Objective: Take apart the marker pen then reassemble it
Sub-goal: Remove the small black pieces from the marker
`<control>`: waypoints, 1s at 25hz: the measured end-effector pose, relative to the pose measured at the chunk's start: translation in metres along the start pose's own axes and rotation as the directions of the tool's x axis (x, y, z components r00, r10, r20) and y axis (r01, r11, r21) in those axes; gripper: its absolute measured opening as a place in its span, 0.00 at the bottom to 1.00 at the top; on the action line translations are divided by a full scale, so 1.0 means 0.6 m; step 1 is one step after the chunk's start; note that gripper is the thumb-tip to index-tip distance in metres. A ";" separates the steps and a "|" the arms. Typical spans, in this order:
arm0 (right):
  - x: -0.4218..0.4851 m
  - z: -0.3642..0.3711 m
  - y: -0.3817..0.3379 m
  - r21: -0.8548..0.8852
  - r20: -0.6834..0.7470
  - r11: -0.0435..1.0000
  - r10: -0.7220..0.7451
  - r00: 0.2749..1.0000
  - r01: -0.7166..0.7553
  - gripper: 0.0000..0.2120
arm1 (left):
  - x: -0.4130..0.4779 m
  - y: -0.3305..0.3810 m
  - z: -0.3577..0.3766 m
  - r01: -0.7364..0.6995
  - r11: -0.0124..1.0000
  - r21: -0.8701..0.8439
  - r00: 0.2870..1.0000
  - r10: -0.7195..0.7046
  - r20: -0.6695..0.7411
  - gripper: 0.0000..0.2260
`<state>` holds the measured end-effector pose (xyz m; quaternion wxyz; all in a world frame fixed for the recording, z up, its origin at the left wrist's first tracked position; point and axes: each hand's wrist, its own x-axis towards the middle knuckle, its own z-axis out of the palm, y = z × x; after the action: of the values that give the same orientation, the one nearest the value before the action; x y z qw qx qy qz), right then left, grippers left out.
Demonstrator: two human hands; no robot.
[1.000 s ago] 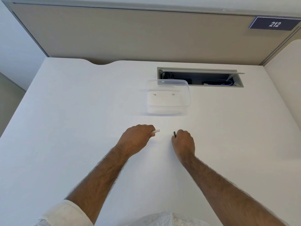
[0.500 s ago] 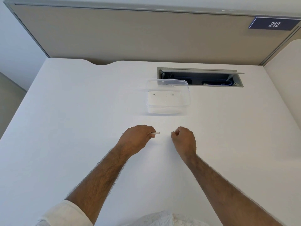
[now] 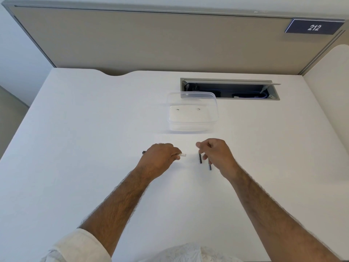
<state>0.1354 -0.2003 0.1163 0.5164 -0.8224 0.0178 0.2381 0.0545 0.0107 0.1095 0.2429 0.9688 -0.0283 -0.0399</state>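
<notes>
The marker pen is in pieces on the white table (image 3: 94,167). My left hand (image 3: 158,159) grips the white marker barrel (image 3: 181,154); its white end sticks out to the right and a dark tip (image 3: 144,152) shows at the left. My right hand (image 3: 217,154) hovers a short way to the right with its fingers curled down. A short dark marker piece (image 3: 200,158) hangs from its fingertips, pointing toward me. A second dark piece (image 3: 209,166) pokes out from under the same hand, on or just above the table.
A clear plastic container (image 3: 192,125) stands just beyond my hands. Behind it an open cable hatch (image 3: 229,89) is set into the table. A beige partition with a "212" sign (image 3: 313,27) closes off the back edge.
My right hand has turned and lifted a little, so two dark pieces now show below its fingers. My left hand has stayed in place with the white barrel.
</notes>
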 end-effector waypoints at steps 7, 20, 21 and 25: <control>-0.020 0.046 -0.029 -0.207 0.194 0.963 -0.134 0.972 0.174 0.04 | 0.020 0.023 -0.006 -0.023 0.997 0.077 1.000 0.021 0.021 0.11; -0.017 0.042 -0.008 0.217 0.161 0.972 0.058 0.985 -0.093 0.04 | -0.014 0.011 0.031 0.242 -0.235 -0.941 0.734 -0.590 0.336 0.09; -0.017 0.046 -0.004 0.170 0.176 0.981 0.059 0.983 -0.089 0.04 | -0.009 0.005 0.030 0.212 -0.211 -0.954 0.747 -0.595 0.297 0.07; 0.003 0.063 -0.003 -0.339 0.143 0.930 -0.100 0.985 0.144 0.07 | 0.015 0.001 0.022 0.229 0.116 -0.966 0.793 -0.598 0.116 0.08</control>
<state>0.1234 -0.1664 0.1040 0.3769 -0.8839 -0.1075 0.2551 0.0621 0.0033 0.0974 0.7536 0.5762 0.3146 0.0335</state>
